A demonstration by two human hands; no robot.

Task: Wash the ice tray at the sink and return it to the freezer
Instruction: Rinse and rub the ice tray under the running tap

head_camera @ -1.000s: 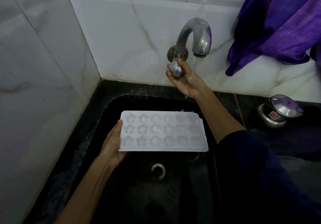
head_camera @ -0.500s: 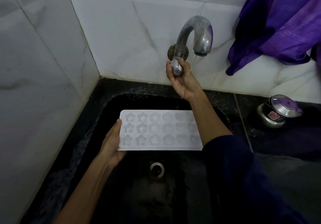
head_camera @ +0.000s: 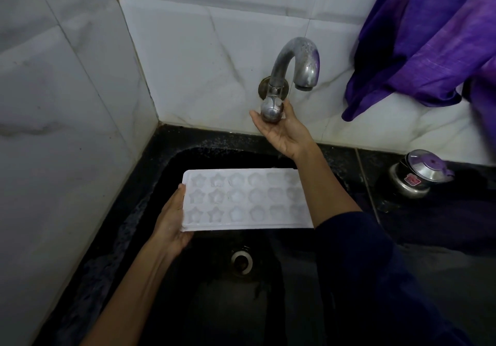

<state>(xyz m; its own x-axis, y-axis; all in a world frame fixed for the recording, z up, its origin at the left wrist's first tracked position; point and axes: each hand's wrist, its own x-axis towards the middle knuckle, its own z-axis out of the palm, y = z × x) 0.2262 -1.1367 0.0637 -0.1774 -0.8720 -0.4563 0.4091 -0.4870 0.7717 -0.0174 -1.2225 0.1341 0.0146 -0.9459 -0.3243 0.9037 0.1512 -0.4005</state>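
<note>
A white ice tray (head_camera: pixel 241 198) with star and round moulds is held level over the black sink (head_camera: pixel 171 163). My left hand (head_camera: pixel 173 219) grips its left short end. My right forearm crosses over the tray's right end and hides it. My right hand (head_camera: pixel 284 128) is palm up around the round knob (head_camera: pixel 271 109) of the curved metal tap (head_camera: pixel 294 64) on the back wall. No water runs from the spout.
The drain (head_camera: pixel 242 262) lies below the tray in the sink bottom. A small steel lidded pot (head_camera: pixel 416 176) stands on the dark counter at the right. Purple cloth (head_camera: pixel 429 37) hangs at the upper right. White marble walls close the left and back.
A thin stream fell from the spout one second ago; none shows now. My right hand has stayed on the tap knob, and the tray remains in my left hand over the sink.
</note>
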